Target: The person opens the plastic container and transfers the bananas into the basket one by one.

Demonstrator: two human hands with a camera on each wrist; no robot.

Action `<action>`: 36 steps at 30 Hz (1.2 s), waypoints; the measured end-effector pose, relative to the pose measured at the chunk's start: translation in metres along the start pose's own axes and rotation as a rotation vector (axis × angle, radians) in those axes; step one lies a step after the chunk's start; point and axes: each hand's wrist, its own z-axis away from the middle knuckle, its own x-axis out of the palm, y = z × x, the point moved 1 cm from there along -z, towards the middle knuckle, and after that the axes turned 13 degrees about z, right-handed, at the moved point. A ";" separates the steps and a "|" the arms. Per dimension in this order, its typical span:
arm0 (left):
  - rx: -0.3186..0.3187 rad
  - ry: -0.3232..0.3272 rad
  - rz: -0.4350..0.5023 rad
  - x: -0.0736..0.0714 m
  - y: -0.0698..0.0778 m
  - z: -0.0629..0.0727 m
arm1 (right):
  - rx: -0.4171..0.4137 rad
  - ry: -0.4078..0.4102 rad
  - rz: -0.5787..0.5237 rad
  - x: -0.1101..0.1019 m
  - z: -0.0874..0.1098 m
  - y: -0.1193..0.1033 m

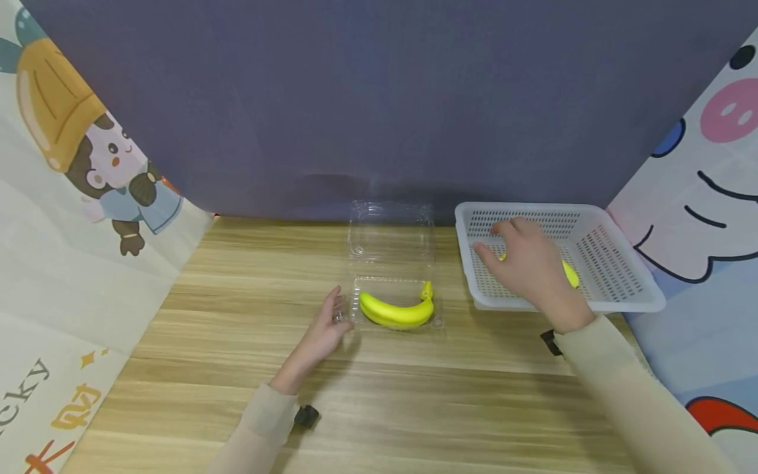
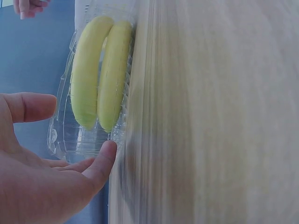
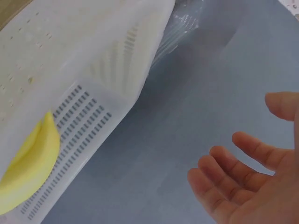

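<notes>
A clear plastic clamshell box [image 1: 391,245] stands with its lid raised at the back. Yellow banana [image 1: 397,312] lies in its base; two banana lengths [image 2: 88,74] show side by side through the plastic in the left wrist view. My left hand [image 1: 322,329] is at the box's left end, thumb and fingers apart, fingertips right at the plastic. Over the white basket [image 1: 533,208] hovers my right hand [image 1: 524,260], fingers spread and holding nothing. More yellow banana [image 1: 570,274] lies in the basket, partly hidden under that hand; the right wrist view shows it against the slotted wall [image 3: 70,126].
A wood-grain tabletop [image 1: 450,401] carries the box and basket. Behind them rises a dark grey-blue panel [image 1: 379,99]. Printed cartoon sheets [image 1: 71,283] border the left, with another [image 1: 710,224] close beside the basket on the right.
</notes>
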 end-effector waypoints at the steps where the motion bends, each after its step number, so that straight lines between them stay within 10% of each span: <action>1: -0.004 0.001 0.004 0.000 0.000 0.000 | -0.010 0.007 -0.010 0.000 0.000 -0.002; 36: -0.014 -0.004 0.009 0.000 0.001 0.001 | -0.096 -0.007 -0.324 0.035 0.017 -0.067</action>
